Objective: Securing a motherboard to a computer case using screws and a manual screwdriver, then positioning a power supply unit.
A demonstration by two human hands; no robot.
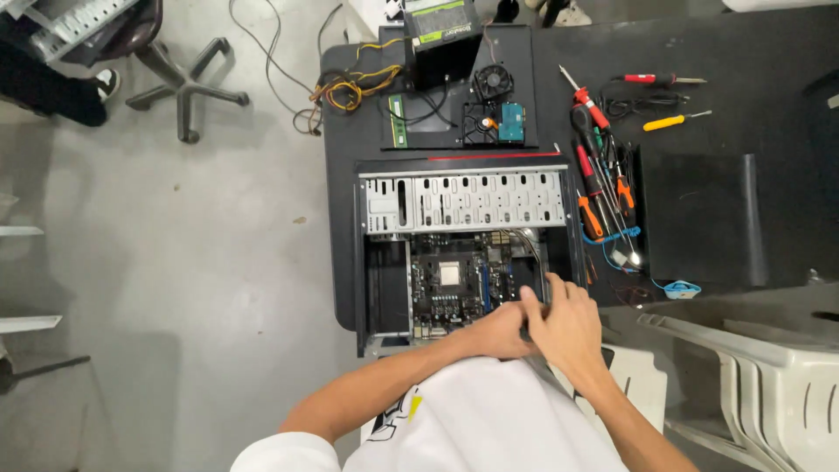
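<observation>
An open computer case (376, 262) lies on its side on a black table, its motherboard (450, 280) showing. Both my hands are down at the near right corner of the case. My left hand (498, 330) lies partly under my right hand (564, 325), fingers curled against the board's edge. My right hand's fingers press at the case wall by the grey cables (531, 249). Whether either hand grips anything is hidden by the overlap.
A removed side panel (516, 87) behind the case carries a power supply (441, 26), fan (494, 81), memory stick (397, 118) and wire bundle (350, 92). Screwdrivers and pliers (599, 175) lie right of the case. A white plastic chair (760, 376) stands near right, an office chair base (183, 87) far left.
</observation>
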